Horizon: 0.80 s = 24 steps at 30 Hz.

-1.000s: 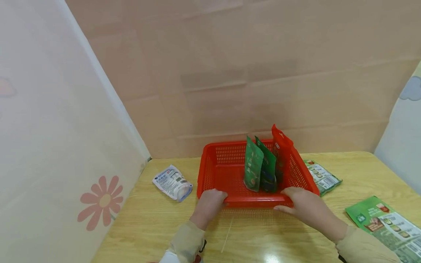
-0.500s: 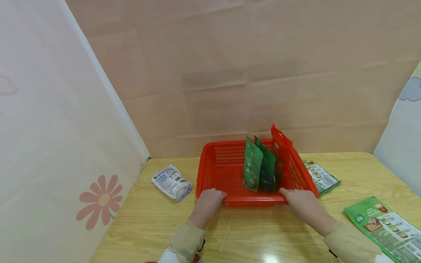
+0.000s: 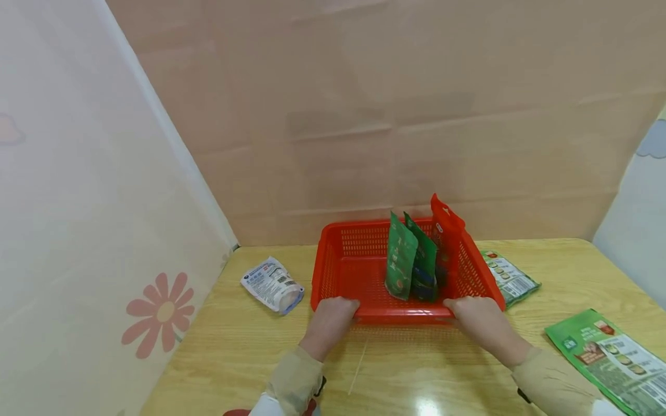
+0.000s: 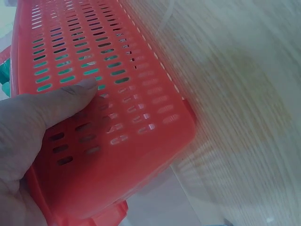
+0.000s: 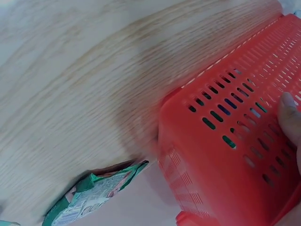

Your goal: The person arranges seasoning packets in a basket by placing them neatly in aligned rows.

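A red plastic basket with slotted walls stands on the table at the back wall. My left hand grips the left part of its near rim. In the left wrist view the thumb presses on the outer wall; the other fingers are mostly hidden. My right hand grips the same rim towards the right corner, its thumb against the outer wall. Two green pouches, one in front and one behind, and a red pouch stand upright in the basket's right half.
A white pouch lies left of the basket. On the right lie a green and white packet beside the basket and a larger green packet nearer the front. A white flowered wall bounds the left side.
My right hand has shifted slightly left along the near rim, and its thumb has gone from view below the rim. The left hand and the basket have hardly moved.
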### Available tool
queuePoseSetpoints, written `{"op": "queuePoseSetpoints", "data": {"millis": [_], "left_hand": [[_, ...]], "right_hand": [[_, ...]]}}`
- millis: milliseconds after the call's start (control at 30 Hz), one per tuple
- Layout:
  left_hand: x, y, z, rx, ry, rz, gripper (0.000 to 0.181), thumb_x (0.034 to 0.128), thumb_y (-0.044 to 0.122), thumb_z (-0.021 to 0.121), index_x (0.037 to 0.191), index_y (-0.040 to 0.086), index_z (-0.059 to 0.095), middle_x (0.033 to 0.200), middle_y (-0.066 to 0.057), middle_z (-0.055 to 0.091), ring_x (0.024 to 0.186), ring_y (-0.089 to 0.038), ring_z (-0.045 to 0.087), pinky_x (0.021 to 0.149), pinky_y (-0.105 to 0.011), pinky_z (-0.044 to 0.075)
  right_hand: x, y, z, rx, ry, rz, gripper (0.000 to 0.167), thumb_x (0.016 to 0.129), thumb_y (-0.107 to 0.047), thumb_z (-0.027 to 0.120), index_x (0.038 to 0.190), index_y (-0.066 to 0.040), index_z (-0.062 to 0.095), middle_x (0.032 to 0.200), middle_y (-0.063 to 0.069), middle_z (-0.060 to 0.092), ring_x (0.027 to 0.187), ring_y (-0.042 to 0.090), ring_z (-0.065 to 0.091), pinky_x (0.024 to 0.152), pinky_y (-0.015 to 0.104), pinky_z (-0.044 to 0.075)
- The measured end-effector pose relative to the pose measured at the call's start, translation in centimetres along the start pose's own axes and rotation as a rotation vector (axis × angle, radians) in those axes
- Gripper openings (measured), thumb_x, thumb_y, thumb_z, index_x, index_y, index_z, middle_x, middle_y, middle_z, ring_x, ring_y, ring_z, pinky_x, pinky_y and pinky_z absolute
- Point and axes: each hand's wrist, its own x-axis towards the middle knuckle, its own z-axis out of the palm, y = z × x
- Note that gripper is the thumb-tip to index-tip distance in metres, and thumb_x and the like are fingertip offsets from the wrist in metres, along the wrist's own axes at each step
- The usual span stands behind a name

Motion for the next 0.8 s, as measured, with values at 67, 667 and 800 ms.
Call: {"op": "queuePoseSetpoints", "data": {"millis": [67, 667, 800], "left_hand": [[0.0, 0.1, 0.0, 0.007, -0.014, 0.003, 0.016, 0.0777, 0.024, 0.078, 0.074, 0.02, 0.063, 0.066, 0.008, 0.066, 0.057, -0.007, 0.058, 0.051, -0.02, 0.042], [0.0, -6.1, -1.0, -0.902, 0.349, -0.764, 0.027, 0.0964, 0.019, 0.053, 0.114, 0.002, 0.062, 0.111, -0.015, 0.067, 0.1, -0.028, 0.064, 0.081, -0.038, 0.053], [-0.6, -9.4, 0.3, -1.139, 0.45, -1.094, 0.032, 0.0962, 0.014, 0.047, 0.121, -0.006, 0.052, 0.121, -0.024, 0.054, 0.109, -0.032, 0.053, 0.086, -0.036, 0.045]], "right_hand": [[0.0, 0.0, -0.1, -0.002, -0.001, 0.005, 0.03, 0.064, -0.011, 0.085, 0.067, -0.018, 0.057, 0.055, -0.005, 0.057, 0.05, 0.011, 0.053, 0.044, 0.028, 0.043], [0.2, -0.4, 0.1, 0.006, -0.004, 0.031, 0.032, 0.065, -0.015, 0.086, 0.066, -0.019, 0.053, 0.053, -0.005, 0.054, 0.049, 0.01, 0.052, 0.043, 0.027, 0.041], [0.1, -0.4, 0.0, 0.003, -0.013, 0.043, 0.032, 0.064, -0.018, 0.086, 0.066, -0.019, 0.054, 0.054, -0.005, 0.055, 0.049, 0.011, 0.052, 0.043, 0.027, 0.041]]}}
